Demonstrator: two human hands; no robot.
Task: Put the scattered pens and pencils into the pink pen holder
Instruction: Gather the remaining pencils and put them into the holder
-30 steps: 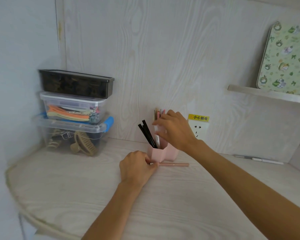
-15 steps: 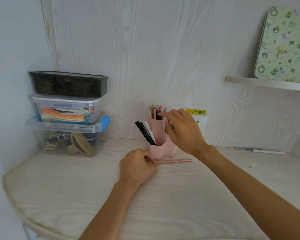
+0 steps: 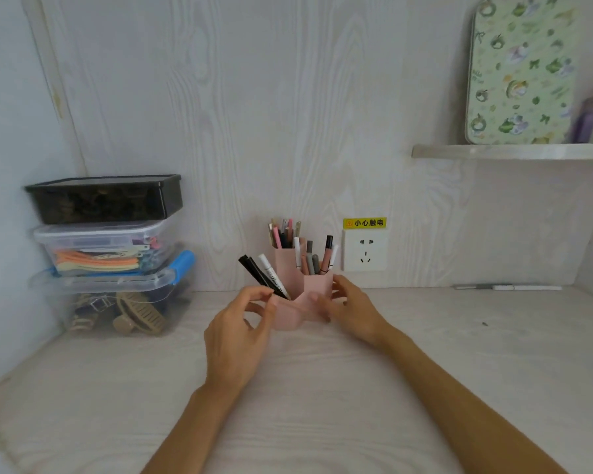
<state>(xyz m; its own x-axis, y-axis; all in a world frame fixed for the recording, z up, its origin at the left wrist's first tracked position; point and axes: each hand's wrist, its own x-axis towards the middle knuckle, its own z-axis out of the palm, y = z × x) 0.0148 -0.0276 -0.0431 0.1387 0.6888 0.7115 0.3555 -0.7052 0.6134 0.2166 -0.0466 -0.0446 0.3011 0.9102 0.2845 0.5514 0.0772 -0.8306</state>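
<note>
Stacked at the far left against the wall are three boxes (image 3: 110, 254), well apart from the work. Just right of them the left hand (image 3: 235, 333) is raised in front of the holder (image 3: 298, 299), and a thin pink pen (image 3: 290, 304) is pinched between its thumb and fingertips, lying roughly level across the holder's front compartment. The holder stands on the desk (image 3: 322, 405) by the wall, its compartments already filled with upright and leaning pens. The right hand (image 3: 351, 309) is laid against the holder's right side with fingers relaxed and nothing held; whether the far end of the pink pen is touched by its fingers cannot be told. For the step to be done well, the pen is best tipped upright and lowered into a gap between the standing pens, while the holder is steadied so it is not pushed back. A socket (image 3: 365, 254) is set in the wall behind. At the far right one white pen (image 3: 524, 287) is left lying by the wall, not yet collected.
</note>
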